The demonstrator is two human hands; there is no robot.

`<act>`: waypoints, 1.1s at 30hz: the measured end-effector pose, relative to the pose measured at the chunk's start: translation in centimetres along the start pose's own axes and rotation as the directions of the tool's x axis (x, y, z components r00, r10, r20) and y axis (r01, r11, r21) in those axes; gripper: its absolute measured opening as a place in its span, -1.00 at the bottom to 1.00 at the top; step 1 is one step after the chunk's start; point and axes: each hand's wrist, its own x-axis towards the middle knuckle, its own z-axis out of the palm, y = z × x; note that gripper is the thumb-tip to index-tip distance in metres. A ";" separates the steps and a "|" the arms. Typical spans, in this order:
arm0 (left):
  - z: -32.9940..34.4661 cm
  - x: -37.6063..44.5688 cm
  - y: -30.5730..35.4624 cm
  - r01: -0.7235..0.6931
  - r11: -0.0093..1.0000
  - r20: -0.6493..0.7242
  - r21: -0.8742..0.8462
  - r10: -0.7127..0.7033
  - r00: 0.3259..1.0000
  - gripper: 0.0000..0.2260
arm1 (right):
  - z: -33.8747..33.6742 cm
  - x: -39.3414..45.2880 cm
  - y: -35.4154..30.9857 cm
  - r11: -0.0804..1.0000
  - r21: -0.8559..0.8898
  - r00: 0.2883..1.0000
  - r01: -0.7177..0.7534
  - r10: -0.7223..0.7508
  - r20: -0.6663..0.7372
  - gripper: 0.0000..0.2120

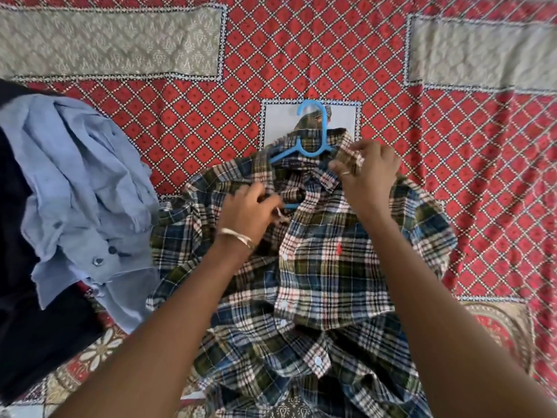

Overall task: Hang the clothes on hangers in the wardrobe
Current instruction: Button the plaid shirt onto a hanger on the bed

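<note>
A: Head view, item one?
B: Plaid shirt [316, 276], laid front-up on the red patterned bedspread [187, 95], centre to near edge, collar at the far end. Placket buttoned in its lower part.

A: What does the shirt hold?
B: One blue hanger [310, 137]. The hook lies past the collar on the far side; one arm shows at the neck opening, and the rest is under the cloth.

A: Hands?
B: Left hand [250, 211], fingers curled, pinches the shirt's front edge just below the collar, left of centre. Right hand [367, 173] pinches the collar at the right, fingers bent round the cloth.

A: Remaining stock?
B: Light blue shirt [87, 188], crumpled, left of the plaid shirt and touching it. Dark garment [18, 267] under and beside it at the left edge.
</note>
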 end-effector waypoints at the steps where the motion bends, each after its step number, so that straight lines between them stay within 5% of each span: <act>1: -0.9 0.8 0.5 -0.001 0.999 0.000 -0.033 0.001 1.000 -0.78 | 0.0 -1.1 0.2 0.999 -0.010 0.999 0.031 -0.031 0.009 -0.56; 4: -3.0 3.5 2.4 0.039 0.974 0.006 -0.225 -0.038 0.999 -0.78 | 0.5 -4.2 0.4 0.991 0.071 0.993 0.112 -0.115 0.037 -0.66; 7: -3.2 5.6 3.9 0.094 0.959 0.035 -0.266 -0.088 0.996 -0.70 | 1.4 -7.5 -0.1 0.989 0.149 0.961 -0.024 -0.018 0.275 -0.69; 11: -2.0 4.0 3.9 0.231 0.929 -0.123 -0.290 -0.276 0.953 -0.66 | 2.6 -10.0 -0.8 0.943 -0.294 0.871 -0.158 0.273 0.408 -0.42; 13: -1.4 1.9 3.5 0.167 0.944 -0.247 -0.285 -0.241 0.938 -0.80 | 2.9 -11.0 -1.6 0.868 -0.462 0.845 -0.181 0.378 0.378 -0.26; 15: -0.6 -0.4 3.1 0.108 0.951 -0.243 -0.288 -0.182 0.953 -0.88 | 3.3 -11.8 -2.2 0.847 -0.489 0.856 -0.208 0.400 0.328 -0.33; 19: 1.2 -3.2 2.4 0.193 0.919 -0.137 -0.344 -0.252 0.958 -0.92 | 3.0 -12.3 -1.4 0.914 -0.258 0.909 -0.312 0.367 0.201 -0.66; 24: 1.5 -2.3 2.7 0.247 0.929 0.036 -0.275 -0.246 0.969 -0.85 | 2.1 -12.3 -0.6 0.924 0.233 0.952 -0.303 0.282 0.121 -0.76; 33: 1.1 -0.7 4.4 0.342 0.920 0.166 -0.189 -0.313 0.935 -0.81 | 2.0 -11.7 -0.6 0.882 0.372 0.954 -0.290 0.237 0.182 -0.85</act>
